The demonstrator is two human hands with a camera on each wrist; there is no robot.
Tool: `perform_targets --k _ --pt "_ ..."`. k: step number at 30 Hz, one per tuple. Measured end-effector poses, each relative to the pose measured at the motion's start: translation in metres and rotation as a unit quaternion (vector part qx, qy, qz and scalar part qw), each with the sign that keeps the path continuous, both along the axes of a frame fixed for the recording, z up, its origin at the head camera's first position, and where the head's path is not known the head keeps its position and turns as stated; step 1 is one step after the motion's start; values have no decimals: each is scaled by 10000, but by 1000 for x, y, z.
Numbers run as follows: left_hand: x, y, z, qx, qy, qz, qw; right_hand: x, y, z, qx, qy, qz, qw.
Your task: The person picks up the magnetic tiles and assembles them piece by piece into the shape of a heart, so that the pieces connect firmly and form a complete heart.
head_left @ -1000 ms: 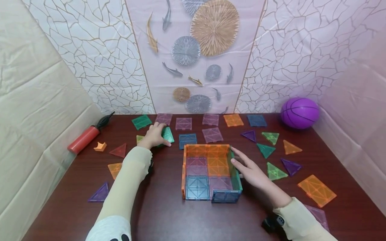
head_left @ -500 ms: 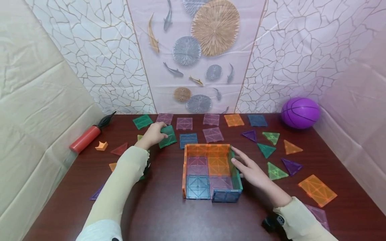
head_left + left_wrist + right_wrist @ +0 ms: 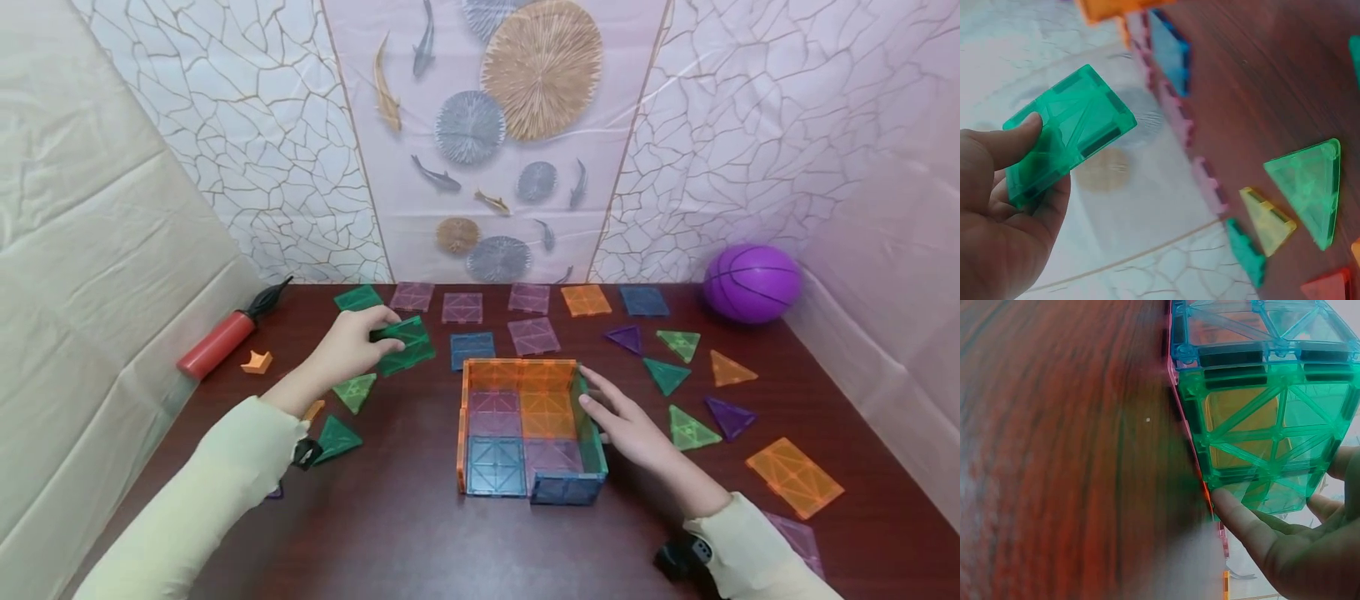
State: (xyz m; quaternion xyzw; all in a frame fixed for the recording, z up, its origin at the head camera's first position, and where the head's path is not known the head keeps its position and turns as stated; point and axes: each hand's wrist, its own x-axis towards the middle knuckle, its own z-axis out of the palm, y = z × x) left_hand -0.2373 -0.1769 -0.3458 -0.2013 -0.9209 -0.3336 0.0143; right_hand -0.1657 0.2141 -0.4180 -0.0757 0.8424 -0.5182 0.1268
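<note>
My left hand (image 3: 351, 343) pinches a green square magnetic tile (image 3: 408, 346) between thumb and fingers, held up off the table. In the left wrist view that tile (image 3: 1072, 128) is tilted, with the thumb on its face. A low open box of magnetic tiles (image 3: 517, 375) has orange back and left walls, a green right wall (image 3: 1275, 431) and one blue front tile (image 3: 566, 489). Beside the front tile, the front left side stands open at the blue floor tile (image 3: 495, 467). My right hand (image 3: 626, 425) rests its extended fingers against the green wall's far end.
Loose square tiles, such as a pink one (image 3: 534, 336) and a blue one (image 3: 472, 350), lie behind the box. Several triangles, including a purple one (image 3: 729, 418), lie right. A purple ball (image 3: 753, 283) and a red hand pump (image 3: 217, 344) sit at the table's sides.
My left hand has lifted the green square tile off the table and drawn it slightly nearer, uncovering triangles at the left. The right hand has stayed at the box's green wall.
</note>
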Motion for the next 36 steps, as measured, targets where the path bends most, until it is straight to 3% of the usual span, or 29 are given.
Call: perform_targets --k 4,7,11,16,21,26,30,36 --pt "31 -6 11 216 204 -251 9992 -1 1 0 14 1 10 10000" --pt "52 -7 10 379 299 -528 9974 -1 2 -1 22 -15 7 10000" --pt "78 -6 -1 561 192 -909 9941 -1 1 -1 29 -29 12 10000" --pt "101 -1 -24 707 50 -1343 9884 0 -1 -1 78 -28 36 10000" --pt "115 5 -45 819 -122 -1671 9825 0 -1 -1 94 -23 39 9999" --pt "124 18 -56 757 -48 -1920 9785 0 -2 -2 54 -41 20 10000" --pt "132 37 -56 597 343 -2304 9706 0 -1 -2 40 -30 21 10000" --pt "137 66 -45 432 513 -2831 9567 0 -1 -2 21 -30 -7 10000"
